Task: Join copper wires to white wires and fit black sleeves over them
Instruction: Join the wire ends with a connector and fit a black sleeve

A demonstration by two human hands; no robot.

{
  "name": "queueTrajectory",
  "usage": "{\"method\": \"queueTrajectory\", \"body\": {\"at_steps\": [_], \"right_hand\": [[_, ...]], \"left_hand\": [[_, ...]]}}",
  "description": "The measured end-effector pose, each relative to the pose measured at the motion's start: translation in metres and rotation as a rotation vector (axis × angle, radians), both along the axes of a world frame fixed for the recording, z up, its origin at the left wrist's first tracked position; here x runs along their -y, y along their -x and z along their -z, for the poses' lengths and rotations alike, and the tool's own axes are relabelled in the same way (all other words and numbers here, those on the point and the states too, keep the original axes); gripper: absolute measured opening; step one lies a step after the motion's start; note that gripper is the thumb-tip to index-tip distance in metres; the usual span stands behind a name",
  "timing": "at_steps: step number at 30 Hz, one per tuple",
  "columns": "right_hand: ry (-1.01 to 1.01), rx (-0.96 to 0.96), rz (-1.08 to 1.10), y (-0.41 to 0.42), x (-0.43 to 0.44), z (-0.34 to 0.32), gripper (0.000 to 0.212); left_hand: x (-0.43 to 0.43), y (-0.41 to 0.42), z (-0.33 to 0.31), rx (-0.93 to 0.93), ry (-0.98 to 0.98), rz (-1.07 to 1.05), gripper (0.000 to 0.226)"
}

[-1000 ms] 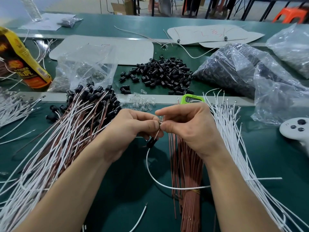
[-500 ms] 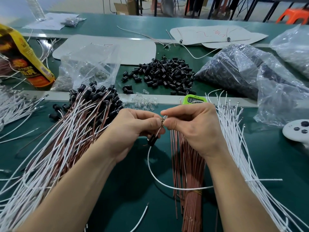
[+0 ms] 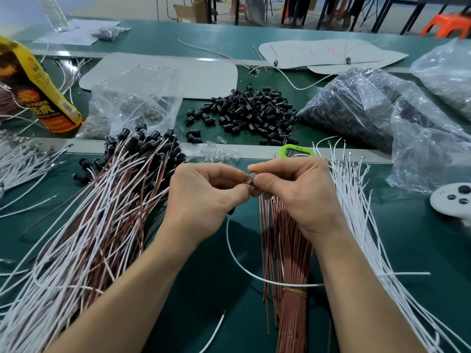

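My left hand (image 3: 204,197) and my right hand (image 3: 295,194) meet fingertip to fingertip above the green table. Between them they pinch a small clear bulb piece (image 3: 249,180) at the wire ends. A white wire (image 3: 244,266) loops down from under my left hand, where a black sleeve (image 3: 231,212) peeks out. A tied bundle of copper wires (image 3: 288,276) lies under my right wrist. Loose white wires (image 3: 356,225) fan out to the right. Loose black sleeves (image 3: 252,113) are heaped at the back.
A heap of joined copper and white wires with black sleeves (image 3: 96,212) fills the left. Plastic bags (image 3: 382,115) sit at back right, another clear bag (image 3: 132,103) at back left. A yellow bottle (image 3: 33,93) lies far left, a white controller (image 3: 453,200) far right.
The black sleeve that hung in plain sight below the fingertips is now mostly tucked under my left hand. A clear bulb piece now shows between the fingertips.
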State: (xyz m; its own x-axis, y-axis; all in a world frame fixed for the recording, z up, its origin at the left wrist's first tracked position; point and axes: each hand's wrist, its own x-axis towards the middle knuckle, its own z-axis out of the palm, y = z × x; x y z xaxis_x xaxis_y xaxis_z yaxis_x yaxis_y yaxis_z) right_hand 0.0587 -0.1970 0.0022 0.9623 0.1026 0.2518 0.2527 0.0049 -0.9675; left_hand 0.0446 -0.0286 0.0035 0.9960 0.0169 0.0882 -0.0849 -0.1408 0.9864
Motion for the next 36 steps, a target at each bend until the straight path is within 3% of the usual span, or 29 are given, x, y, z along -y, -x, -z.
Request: {"method": "queueTrajectory", "body": {"at_steps": [7, 15, 21, 30, 36], "right_hand": [[-0.030, -0.046, -0.055, 0.0006, 0.0035, -0.0012, 0.027], [0.136, -0.008, -0.041, 0.0014, 0.0083, -0.0007, 0.022], [0.266, 0.041, -0.014, 0.0023, 0.0086, -0.0001, 0.015], [0.211, -0.005, -0.021, 0.0044, 0.0051, -0.0007, 0.013], [0.183, -0.064, 0.004, 0.0030, 0.0029, 0.0000, 0.014]], "left_hand": [[0.0000, 0.0025, -0.0008, 0.012, 0.001, 0.005, 0.023], [-0.0021, 0.0015, 0.0006, 0.056, -0.059, 0.039, 0.019], [-0.0023, 0.0016, 0.0036, 0.093, -0.125, 0.063, 0.029], [-0.0035, 0.0021, 0.0014, 0.187, -0.206, 0.003, 0.021], [-0.0038, -0.0009, 0.0077, 0.104, -0.204, -0.035, 0.020]]}}
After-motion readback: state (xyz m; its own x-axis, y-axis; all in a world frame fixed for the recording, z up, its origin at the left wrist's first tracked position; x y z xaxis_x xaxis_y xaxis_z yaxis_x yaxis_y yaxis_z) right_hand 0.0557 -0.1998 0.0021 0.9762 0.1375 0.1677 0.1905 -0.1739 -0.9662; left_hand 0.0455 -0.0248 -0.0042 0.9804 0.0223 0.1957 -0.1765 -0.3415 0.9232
